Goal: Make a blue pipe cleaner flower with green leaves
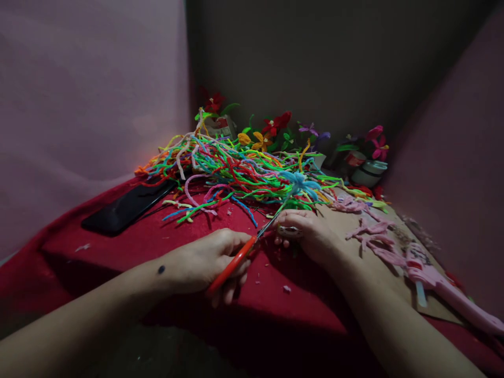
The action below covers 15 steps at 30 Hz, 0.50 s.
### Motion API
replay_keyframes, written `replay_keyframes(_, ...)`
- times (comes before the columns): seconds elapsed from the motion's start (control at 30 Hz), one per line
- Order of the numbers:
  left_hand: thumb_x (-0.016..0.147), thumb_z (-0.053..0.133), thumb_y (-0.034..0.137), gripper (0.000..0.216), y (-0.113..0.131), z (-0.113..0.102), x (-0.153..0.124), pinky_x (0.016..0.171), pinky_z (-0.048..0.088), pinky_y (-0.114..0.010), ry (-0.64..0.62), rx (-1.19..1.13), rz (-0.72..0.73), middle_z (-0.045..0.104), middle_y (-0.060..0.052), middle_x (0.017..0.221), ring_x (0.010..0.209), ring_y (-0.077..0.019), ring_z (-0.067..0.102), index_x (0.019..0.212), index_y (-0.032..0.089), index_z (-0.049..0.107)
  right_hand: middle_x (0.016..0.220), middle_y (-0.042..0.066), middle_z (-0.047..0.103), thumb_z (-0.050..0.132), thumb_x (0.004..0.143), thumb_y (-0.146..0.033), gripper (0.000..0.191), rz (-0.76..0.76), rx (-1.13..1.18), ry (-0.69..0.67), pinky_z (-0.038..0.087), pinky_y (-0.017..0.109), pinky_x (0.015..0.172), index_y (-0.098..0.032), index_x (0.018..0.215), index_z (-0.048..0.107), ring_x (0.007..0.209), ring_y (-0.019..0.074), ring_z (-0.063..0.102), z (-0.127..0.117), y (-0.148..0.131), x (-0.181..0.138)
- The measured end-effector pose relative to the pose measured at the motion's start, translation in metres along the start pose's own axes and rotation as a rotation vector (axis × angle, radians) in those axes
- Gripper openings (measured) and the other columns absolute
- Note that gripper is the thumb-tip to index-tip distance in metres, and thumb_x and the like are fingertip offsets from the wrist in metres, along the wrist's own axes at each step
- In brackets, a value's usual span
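Note:
My left hand (208, 260) is closed around a red-handled tool (234, 265) with a narrow metal end; I cannot tell whether it is scissors or pliers. Its tip points up and right, reaching the fingers of my right hand (303, 231). Those fingers pinch the thin stem of a light blue pipe-cleaner flower (299, 184), whose fuzzy petals spread just above the hand. A pale oval piece (290, 231) shows at my right fingers, too dark to name. The exact spot where the tool meets the stem is hard to make out.
A heap of multicoloured pipe cleaners (236, 170) covers the red cloth's (236, 320) far side. A black phone (128, 207) lies left. Finished flowers (271, 126) stand behind. Cardboard (334, 226) at right bears pink pieces (374, 236) and a pink glue gun (444, 286).

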State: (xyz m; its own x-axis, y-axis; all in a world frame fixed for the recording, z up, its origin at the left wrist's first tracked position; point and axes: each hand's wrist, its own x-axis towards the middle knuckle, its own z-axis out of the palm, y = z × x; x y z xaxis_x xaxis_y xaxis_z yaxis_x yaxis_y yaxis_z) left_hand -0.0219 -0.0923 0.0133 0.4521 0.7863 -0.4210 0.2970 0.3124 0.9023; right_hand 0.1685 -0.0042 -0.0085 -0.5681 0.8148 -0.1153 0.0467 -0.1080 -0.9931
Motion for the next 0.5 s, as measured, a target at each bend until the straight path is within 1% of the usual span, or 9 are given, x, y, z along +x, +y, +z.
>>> replay_keyframes(0.1, 0.076, 0.054, 0.028, 0.015, 0.0, -0.007, -0.003, 0.039, 0.04, -0.016, -0.055, 0.029, -0.009, 0.059, -0.002, 0.064, 0.045, -0.0094, 0.056, 0.077, 0.014, 0.049, 0.056, 0.003, 0.06, 0.052, 0.067, -0.019, 0.019, -0.032, -0.024, -0.012, 0.037, 0.02, 0.043, -0.015, 0.069, 0.07, 0.048, 0.0102, 0.053, 0.0, 0.0, 0.0)
replay_keyframes(0.17, 0.077, 0.053, 0.028, 0.015, 0.0, -0.012, -0.006, 0.042, 0.041, -0.016, -0.107, 0.039, 0.002, 0.061, -0.003, 0.061, 0.048, -0.0102, 0.057, 0.079, 0.013, 0.052, 0.056, 0.003, 0.06, 0.052, 0.068, -0.019, 0.019, -0.046, -0.024, -0.011, 0.037, 0.02, 0.044, -0.014, 0.071, 0.07, 0.049, 0.0107, 0.054, 0.0, 0.001, 0.0)
replay_keyframes(0.23, 0.078, 0.052, 0.028, 0.016, 0.0, -0.015, -0.009, 0.043, 0.042, -0.017, -0.147, 0.04, 0.011, 0.061, -0.004, 0.058, 0.047, -0.0097, 0.055, 0.081, 0.012, 0.054, 0.055, 0.003, 0.06, 0.053, 0.069, -0.02, 0.019, -0.047, -0.007, 0.002, 0.037, 0.021, 0.044, -0.014, 0.072, 0.07, 0.048, 0.0111, 0.054, -0.002, 0.003, 0.001)
replay_keyframes(0.3, 0.078, 0.052, 0.027, 0.016, -0.001, -0.018, -0.01, 0.043, 0.042, -0.017, -0.15, 0.031, -0.005, 0.061, -0.003, 0.056, 0.043, -0.0088, 0.053, 0.08, 0.012, 0.056, 0.054, 0.003, 0.06, 0.053, 0.07, -0.022, 0.019, -0.053, 0.042, 0.006, 0.037, 0.022, 0.044, -0.015, 0.074, 0.07, 0.047, 0.012, 0.053, -0.004, 0.005, 0.003)
replay_keyframes(0.37, 0.078, 0.052, 0.028, 0.017, -0.003, -0.019, -0.01, 0.042, 0.043, -0.018, -0.151, 0.003, -0.019, 0.061, -0.003, 0.053, 0.04, -0.0091, 0.053, 0.079, 0.012, 0.057, 0.056, 0.005, 0.062, 0.052, 0.07, -0.023, 0.019, -0.057, 0.139, 0.006, 0.037, 0.023, 0.045, -0.015, 0.072, 0.069, 0.048, 0.0131, 0.054, -0.006, 0.006, 0.005)
replay_keyframes(0.43, 0.078, 0.053, 0.028, 0.017, -0.003, -0.021, -0.01, 0.041, 0.043, -0.018, -0.163, -0.022, -0.02, 0.062, -0.004, 0.051, 0.039, -0.0098, 0.053, 0.078, 0.012, 0.058, 0.058, 0.006, 0.064, 0.052, 0.069, -0.024, 0.018, -0.055, 0.24, 0.007, 0.037, 0.024, 0.045, -0.016, 0.069, 0.068, 0.05, 0.0141, 0.054, -0.008, 0.007, 0.006)
replay_keyframes(0.5, 0.077, 0.054, 0.028, 0.017, -0.004, -0.022, -0.009, 0.04, 0.043, -0.019, -0.177, -0.024, -0.01, 0.062, -0.004, 0.05, 0.038, -0.0105, 0.053, 0.077, 0.012, 0.059, 0.058, 0.007, 0.064, 0.053, 0.069, -0.026, 0.02, -0.049, 0.283, 0.019, 0.036, 0.024, 0.046, -0.015, 0.072, 0.07, 0.052, 0.0143, 0.054, -0.009, 0.006, 0.006)
